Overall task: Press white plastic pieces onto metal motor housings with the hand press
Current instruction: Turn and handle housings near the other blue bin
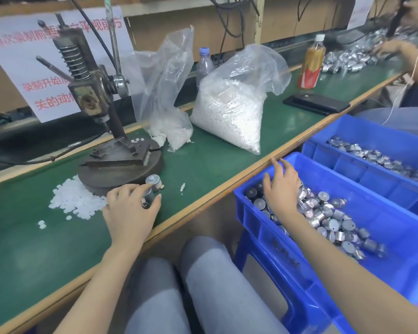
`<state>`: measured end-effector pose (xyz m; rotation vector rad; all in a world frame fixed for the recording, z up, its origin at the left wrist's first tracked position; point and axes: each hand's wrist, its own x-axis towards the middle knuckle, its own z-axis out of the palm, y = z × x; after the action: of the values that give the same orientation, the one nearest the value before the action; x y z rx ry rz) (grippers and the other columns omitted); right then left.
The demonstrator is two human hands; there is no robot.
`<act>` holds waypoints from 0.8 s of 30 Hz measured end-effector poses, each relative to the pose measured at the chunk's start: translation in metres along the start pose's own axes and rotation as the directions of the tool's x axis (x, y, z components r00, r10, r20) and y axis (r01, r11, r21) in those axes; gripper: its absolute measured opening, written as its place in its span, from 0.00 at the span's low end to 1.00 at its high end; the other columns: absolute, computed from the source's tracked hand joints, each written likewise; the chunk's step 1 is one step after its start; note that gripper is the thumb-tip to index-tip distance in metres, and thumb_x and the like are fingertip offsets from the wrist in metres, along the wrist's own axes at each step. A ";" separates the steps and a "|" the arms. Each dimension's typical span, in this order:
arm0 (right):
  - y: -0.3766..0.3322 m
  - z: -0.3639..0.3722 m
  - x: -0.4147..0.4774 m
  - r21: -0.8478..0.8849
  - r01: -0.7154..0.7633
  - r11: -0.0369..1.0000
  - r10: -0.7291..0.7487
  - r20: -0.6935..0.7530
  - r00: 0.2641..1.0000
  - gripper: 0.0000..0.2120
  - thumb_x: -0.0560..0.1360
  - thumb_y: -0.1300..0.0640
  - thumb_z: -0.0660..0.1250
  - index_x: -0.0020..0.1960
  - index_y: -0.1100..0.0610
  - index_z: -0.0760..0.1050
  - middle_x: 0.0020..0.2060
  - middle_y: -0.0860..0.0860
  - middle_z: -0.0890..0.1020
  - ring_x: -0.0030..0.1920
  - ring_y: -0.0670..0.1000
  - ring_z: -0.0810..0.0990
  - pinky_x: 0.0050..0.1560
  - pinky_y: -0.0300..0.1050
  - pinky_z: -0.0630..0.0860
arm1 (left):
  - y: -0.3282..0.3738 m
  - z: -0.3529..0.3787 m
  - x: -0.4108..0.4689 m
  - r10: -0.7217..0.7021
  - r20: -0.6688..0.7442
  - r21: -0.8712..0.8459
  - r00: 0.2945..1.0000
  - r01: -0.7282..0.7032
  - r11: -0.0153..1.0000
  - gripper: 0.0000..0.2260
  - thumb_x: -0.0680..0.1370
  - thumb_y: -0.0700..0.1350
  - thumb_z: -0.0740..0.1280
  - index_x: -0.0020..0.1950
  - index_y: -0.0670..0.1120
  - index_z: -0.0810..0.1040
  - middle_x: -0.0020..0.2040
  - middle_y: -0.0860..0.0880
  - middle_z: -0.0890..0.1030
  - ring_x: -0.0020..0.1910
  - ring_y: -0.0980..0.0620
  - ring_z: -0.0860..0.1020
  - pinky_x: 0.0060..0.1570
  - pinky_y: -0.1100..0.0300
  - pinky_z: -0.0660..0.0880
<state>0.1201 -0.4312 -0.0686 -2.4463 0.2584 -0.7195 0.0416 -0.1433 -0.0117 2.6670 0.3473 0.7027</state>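
The hand press point(99, 97) stands on a round iron base point(121, 174) on the green bench. A heap of small white plastic pieces point(75, 201) lies in front of the base at the left. My left hand point(130, 210) grips a metal motor housing point(149, 196) on the bench, right beside a second housing point(153, 182) that stands against the base. My right hand point(281, 189) reaches into the near blue bin point(256, 220), fingers spread over the pile of motor housings point(328, 218); whether it holds one is hidden.
Two plastic bags of white pieces point(229, 116) point(169, 126) stand behind the press. A second blue bin point(372, 145) of housings sits further right. A black phone point(316, 103), two bottles point(311, 63) and another person's hand point(393, 48) are at the far right.
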 end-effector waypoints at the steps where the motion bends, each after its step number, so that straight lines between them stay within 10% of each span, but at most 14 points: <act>1: -0.021 -0.002 -0.003 0.060 0.105 0.993 -0.104 -0.029 0.994 0.20 0.75 0.60 0.64 0.66 0.63 0.70 0.65 0.63 0.70 0.64 0.64 0.68 0.63 0.57 0.62 | -0.001 0.000 0.000 -0.008 -0.003 -0.018 1.000 0.008 1.000 0.11 0.72 0.49 0.70 0.53 0.50 0.81 0.53 0.50 0.78 0.58 0.44 0.68 0.49 0.48 0.68; 5: -0.102 0.001 -0.035 0.293 0.438 0.850 -0.480 0.087 0.873 0.23 0.72 0.59 0.68 0.65 0.64 0.71 0.62 0.64 0.72 0.63 0.64 0.70 0.65 0.56 0.65 | -0.004 0.001 0.001 -0.061 -0.034 -0.166 0.998 0.054 0.985 0.10 0.75 0.45 0.66 0.55 0.47 0.80 0.60 0.46 0.75 0.60 0.42 0.69 0.57 0.46 0.67; 11: -0.179 0.025 -0.087 0.459 0.542 0.704 -0.711 0.448 0.543 0.40 0.68 0.44 0.72 0.74 0.51 0.58 0.73 0.59 0.57 0.73 0.59 0.54 0.73 0.55 0.50 | -0.015 -0.003 0.003 -0.253 -0.020 -0.550 0.967 0.201 0.811 0.10 0.79 0.42 0.58 0.56 0.41 0.76 0.58 0.45 0.72 0.59 0.50 0.67 0.60 0.59 0.62; 16: -0.198 0.041 -0.093 0.332 0.571 0.751 -0.654 0.494 0.573 0.40 0.68 0.40 0.68 0.75 0.49 0.55 0.75 0.55 0.52 0.74 0.58 0.45 0.72 0.60 0.40 | -0.017 -0.010 0.005 -0.463 0.135 -0.786 0.876 0.379 0.488 0.13 0.81 0.48 0.53 0.45 0.51 0.76 0.43 0.58 0.76 0.47 0.55 0.74 0.47 0.60 0.67; 24: -0.196 0.045 -0.080 0.309 0.543 0.781 -0.625 0.404 0.668 0.38 0.65 0.38 0.71 0.69 0.54 0.67 0.67 0.57 0.65 0.72 0.60 0.52 0.72 0.60 0.47 | -0.018 -0.008 0.005 -0.446 0.141 -0.793 0.884 0.370 0.483 0.10 0.79 0.45 0.56 0.43 0.53 0.76 0.42 0.57 0.78 0.44 0.57 0.75 0.43 0.64 0.69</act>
<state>0.0824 -0.2231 -0.0222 -2.4428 -0.8055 -0.3085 0.0391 -0.1231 -0.0108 1.5815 0.5158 0.6090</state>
